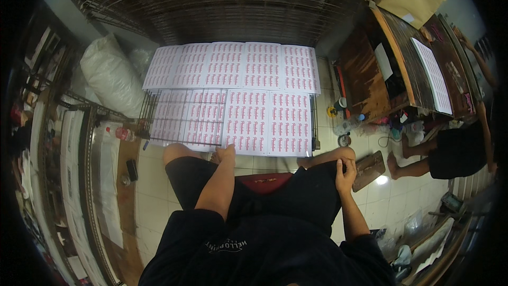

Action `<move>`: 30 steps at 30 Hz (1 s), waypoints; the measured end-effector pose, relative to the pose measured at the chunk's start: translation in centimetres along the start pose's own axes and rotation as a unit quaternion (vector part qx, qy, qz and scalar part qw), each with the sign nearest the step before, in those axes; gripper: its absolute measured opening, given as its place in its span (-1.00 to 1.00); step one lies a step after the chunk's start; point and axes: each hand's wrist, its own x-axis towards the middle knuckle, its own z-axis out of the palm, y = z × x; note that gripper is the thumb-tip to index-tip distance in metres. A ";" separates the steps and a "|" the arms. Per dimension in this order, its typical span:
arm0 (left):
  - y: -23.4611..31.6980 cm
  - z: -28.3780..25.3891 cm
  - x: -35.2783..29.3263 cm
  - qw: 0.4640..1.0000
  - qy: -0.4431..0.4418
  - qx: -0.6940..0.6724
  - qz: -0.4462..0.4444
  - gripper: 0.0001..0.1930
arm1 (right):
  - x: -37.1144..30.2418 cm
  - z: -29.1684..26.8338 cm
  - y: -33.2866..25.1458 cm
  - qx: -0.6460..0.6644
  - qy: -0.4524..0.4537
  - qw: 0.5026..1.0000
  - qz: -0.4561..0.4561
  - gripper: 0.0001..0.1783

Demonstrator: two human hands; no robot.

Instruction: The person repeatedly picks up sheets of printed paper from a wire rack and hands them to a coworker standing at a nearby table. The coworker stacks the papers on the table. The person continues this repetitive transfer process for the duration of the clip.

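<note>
My left hand (225,153) is at the near edge of a wire drying rack (186,143), fingers closed at the near left corner of a white printed sheet (246,122). Rows of small pink-red lettering cover this sheet. To its right lies a matching printed sheet (289,124). On the left, more sheets show through the bare wires. Behind, a row of similar sheets (227,66) spans the rack. My right hand (346,176) rests on my right knee, holding nothing, with its fingers loosely apart.
Raised wire shelves (222,0) hang over the far side. A stuffed plastic sack (108,77) stands left. At right are a wooden table (423,69) with a printed sheet on it, bottles (349,123) on the floor and another person's legs (415,167).
</note>
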 end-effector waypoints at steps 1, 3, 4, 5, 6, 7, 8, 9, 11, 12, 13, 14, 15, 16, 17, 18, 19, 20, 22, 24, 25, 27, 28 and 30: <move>0.4 -0.6 -0.7 1.000 -0.012 -0.008 -0.001 -0.10 | 0.0 0.1 -0.1 -0.002 -0.003 1.000 -0.004 -0.76; 1.0 -1.6 -2.1 1.000 -0.021 -0.014 0.005 -0.10 | 0.1 0.0 -0.5 -0.009 -0.008 1.000 -0.001 -0.77; 1.4 -2.0 -2.8 1.000 -0.018 -0.012 0.012 -0.10 | 0.1 -0.1 -0.6 -0.013 -0.010 1.000 0.001 -0.78; 1.6 -2.0 -3.2 1.000 -0.016 -0.010 0.019 -0.09 | 0.0 -0.2 -0.4 -0.015 -0.006 1.000 0.005 -0.78; 1.4 -1.9 -2.8 0.999 -0.027 -0.027 0.021 -0.09 | 0.0 -0.1 -0.3 -0.015 -0.003 1.000 0.005 -0.78; 0.9 -1.5 -1.9 0.998 -0.039 -0.043 0.024 -0.09 | -0.1 0.0 -0.2 -0.015 -0.001 1.000 0.006 -0.79; 0.3 -0.9 -0.9 0.997 -0.052 -0.059 0.027 -0.09 | -0.1 0.1 0.0 -0.022 -0.003 1.000 -0.003 -0.79; -0.7 0.0 0.8 0.999 -0.026 -0.033 0.029 -0.14 | -0.2 0.3 0.1 -0.027 -0.008 1.000 -0.013 -0.79; -2.1 1.5 3.4 0.999 0.016 0.013 0.037 -0.20 | -0.2 0.3 -0.2 -0.053 -0.018 0.998 -0.032 -0.80; -2.2 1.7 3.6 0.998 0.031 0.034 0.044 -0.22 | -0.2 0.1 -0.6 -0.073 -0.021 0.996 -0.040 -0.80; -2.2 1.9 3.8 0.997 0.039 0.049 0.053 -0.22 | -0.1 0.0 -0.8 -0.093 -0.025 0.994 -0.048 -0.81; -2.3 1.9 4.0 0.996 0.040 0.050 0.057 -0.22 | -0.2 -0.1 -0.8 -0.098 -0.032 0.994 -0.045 -0.81; -2.4 2.0 4.1 0.996 0.041 0.050 0.061 -0.22 | -0.2 -0.2 -0.7 -0.102 -0.041 0.993 -0.044 -0.80; -2.4 2.0 4.2 0.997 0.035 0.037 0.061 -0.22 | -0.2 -0.2 -0.7 -0.106 -0.049 0.992 -0.042 -0.79; -2.5 2.1 4.2 0.997 0.032 0.020 0.067 -0.22 | -0.3 -0.3 -0.6 -0.119 -0.054 0.991 -0.042 -0.78; -2.6 2.2 4.3 0.997 0.030 0.003 0.072 -0.22 | -0.4 -0.2 -0.5 -0.130 -0.060 0.989 -0.043 -0.77; -2.7 2.5 4.3 0.996 0.032 -0.017 0.083 -0.22 | -0.5 -0.1 -0.4 -0.142 -0.066 0.987 -0.043 -0.76; -2.8 2.7 4.4 0.994 0.033 -0.036 0.095 -0.23 | -0.6 -0.1 -0.3 -0.145 -0.072 0.986 -0.038 -0.74; -3.2 3.4 5.3 0.993 0.039 -0.013 0.112 -0.24 | -0.6 -0.1 0.1 -0.151 -0.080 0.985 -0.028 -0.72; -4.2 4.2 7.2 0.990 0.042 -0.031 0.129 -0.24 | -0.5 0.2 0.2 -0.169 -0.084 0.981 -0.043 -0.71; -5.5 4.0 10.0 0.987 0.052 -0.067 0.138 -0.24 | 0.0 0.7 -0.5 -0.168 -0.086 0.980 -0.060 -0.71; -6.3 4.1 12.4 0.981 0.044 -0.120 0.144 -0.26 | 0.4 1.2 -0.7 -0.170 -0.082 0.979 -0.075 -0.71; -5.7 4.9 11.6 0.982 0.032 -0.132 0.128 -0.27 | 0.6 1.1 -0.5 -0.181 -0.077 0.978 -0.076 -0.70; -3.7 5.1 7.9 0.986 0.009 -0.138 0.090 -0.29 | 0.7 0.3 -0.2 -0.148 -0.078 0.985 -0.036 -0.72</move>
